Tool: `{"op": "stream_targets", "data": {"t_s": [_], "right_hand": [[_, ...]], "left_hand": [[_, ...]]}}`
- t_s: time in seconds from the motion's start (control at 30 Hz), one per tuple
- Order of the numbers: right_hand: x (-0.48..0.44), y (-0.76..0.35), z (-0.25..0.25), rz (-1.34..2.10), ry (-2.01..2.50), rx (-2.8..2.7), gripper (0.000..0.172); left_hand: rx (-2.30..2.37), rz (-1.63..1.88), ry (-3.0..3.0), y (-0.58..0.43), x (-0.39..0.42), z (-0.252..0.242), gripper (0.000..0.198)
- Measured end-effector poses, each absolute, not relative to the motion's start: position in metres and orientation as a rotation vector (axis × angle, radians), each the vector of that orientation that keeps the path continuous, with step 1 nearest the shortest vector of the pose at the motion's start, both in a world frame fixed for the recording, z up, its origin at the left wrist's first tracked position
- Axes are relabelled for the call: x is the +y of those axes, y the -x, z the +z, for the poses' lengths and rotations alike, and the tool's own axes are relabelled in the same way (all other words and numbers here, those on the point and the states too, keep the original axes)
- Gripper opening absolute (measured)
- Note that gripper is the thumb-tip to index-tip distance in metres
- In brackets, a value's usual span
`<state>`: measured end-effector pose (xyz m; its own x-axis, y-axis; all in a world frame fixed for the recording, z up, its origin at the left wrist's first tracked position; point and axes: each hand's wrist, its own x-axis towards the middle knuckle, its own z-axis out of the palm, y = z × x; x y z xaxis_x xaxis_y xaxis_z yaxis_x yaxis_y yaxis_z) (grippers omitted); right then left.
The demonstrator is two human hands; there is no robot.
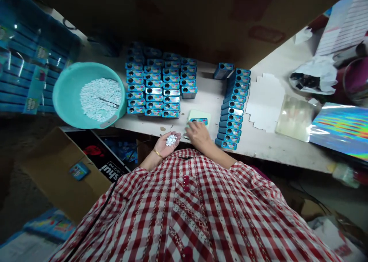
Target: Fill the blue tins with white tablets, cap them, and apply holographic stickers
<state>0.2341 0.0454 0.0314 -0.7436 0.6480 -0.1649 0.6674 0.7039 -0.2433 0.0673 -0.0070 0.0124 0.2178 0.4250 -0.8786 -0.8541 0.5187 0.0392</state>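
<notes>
My left hand [162, 149] lies palm up at the table's front edge, cupped around a small heap of white pellets [171, 140]. To its right, my right hand [199, 136] reaches over a small blue box [202, 121] with a round dark hole in its top. Its fingers are drawn together at the box's left end; whatever they pinch is too small to make out. That box stands on a pale green pad [199, 113]. Several rows of like blue boxes [153, 104] stand to the left, and another column of blue boxes [231, 124] is on the right.
A turquoise basin [64, 97] of white pellets sits at the left, beside wrapped blue packs [17, 89]. A large cardboard box [184, 20] overhangs the back. White card sheets [266, 101] and a bag [324, 72] lie at the right. Below the left edge is an open carton [57, 166].
</notes>
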Motion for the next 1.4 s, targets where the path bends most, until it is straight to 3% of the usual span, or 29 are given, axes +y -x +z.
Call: {"op": "stream_targets", "data": {"t_s": [0.13,0.57,1.13,1.4], "right_hand": [[0.015,-0.197,0.037,-0.686,-0.84,2.832,0.025],[0.002,-0.185,0.031,-0.621,-0.607,2.917,0.02],[0.01,-0.208,0.036,-0.829,-0.749,2.802,0.019],[0.03,-0.245,0.035,-0.999,-1.278,2.834,0.017]], "left_hand": [[0.98,0.958,0.556,-0.064,-0.02,0.007,0.026],[1.029,0.902,0.628,-0.06,-0.035,0.003,0.024],[1.022,0.808,0.511,-0.077,-0.021,0.005,0.024],[0.995,0.827,0.413,-0.086,-0.011,0.001,0.029]]}}
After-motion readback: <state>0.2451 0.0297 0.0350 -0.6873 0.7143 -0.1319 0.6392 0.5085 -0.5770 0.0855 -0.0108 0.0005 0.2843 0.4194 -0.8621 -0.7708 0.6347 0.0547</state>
